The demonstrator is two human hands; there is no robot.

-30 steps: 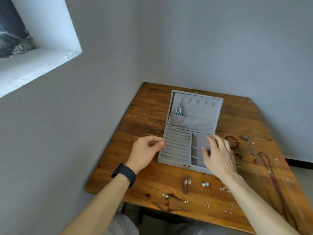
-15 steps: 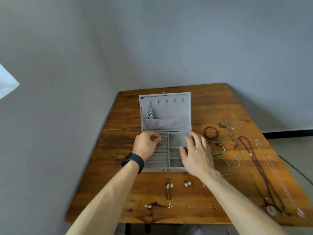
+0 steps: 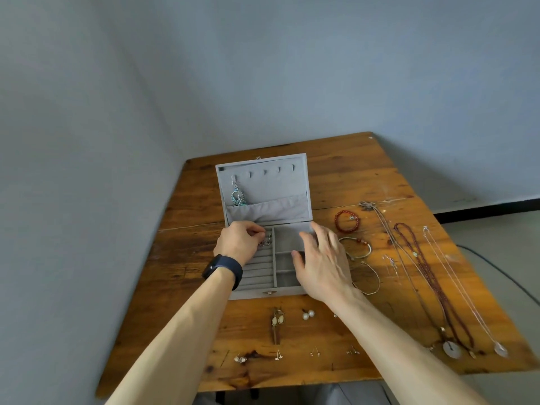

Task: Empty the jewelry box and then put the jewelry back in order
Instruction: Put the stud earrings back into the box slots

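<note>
On the wooden table (image 3: 365, 176) the grey jewelry box (image 3: 254, 294) stands open in front of me, its lid upright. One blue-green dangly earring (image 3: 238, 195) hangs from a hook in the lid. My left hand (image 3: 239, 242) is at the far end of the padded ring rows, fingertips closed together on a small pair of earrings (image 3: 266, 242) that sits at the top row. My right hand (image 3: 324, 258) is spread, fingers apart and holding nothing, over the box's right-hand compartments; I cannot tell whether it rests on the rim or floats just above it. I judge most of the refilling is yet to do, since nearly everything lies outside. A red bead bracelet (image 3: 346, 220) and a thin bangle (image 3: 358, 248) lie just beside the box on the right, and long necklaces (image 3: 432, 276) stretch further right. Pearl studs (image 3: 308, 314) and other tiny earrings sit near the front edge under my forearms. The small pair could slide down between the rows or spring loose if I let go before it is seated. Leaning my right hand on the box could shift it into the bracelets. A careless drag of either forearm could sweep the studs off the table edge, and they would be hard to find.
</note>
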